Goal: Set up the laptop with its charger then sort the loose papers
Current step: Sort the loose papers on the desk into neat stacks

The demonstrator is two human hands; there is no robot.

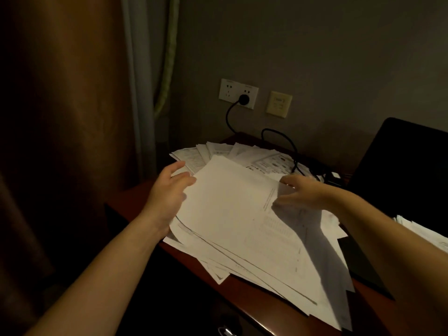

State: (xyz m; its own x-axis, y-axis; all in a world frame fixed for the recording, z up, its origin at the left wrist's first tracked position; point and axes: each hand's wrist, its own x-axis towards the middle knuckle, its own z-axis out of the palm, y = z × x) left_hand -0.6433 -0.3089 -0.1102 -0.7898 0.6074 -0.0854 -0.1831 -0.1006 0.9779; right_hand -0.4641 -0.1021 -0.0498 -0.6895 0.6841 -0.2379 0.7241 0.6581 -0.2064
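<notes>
My feed is dim and warm-toned; the brown fabric curtain [60,117] at frame left sinks into near black. The white paper sheets [230,202] at centre are brightest, with a soft grey shadow from the right hand [305,192] across them; print is blurred.

Dim room. Grey wall [315,57], brown curtain [60,93] at left, white wall socket [230,89], reddish wooden desk [128,202].
</notes>
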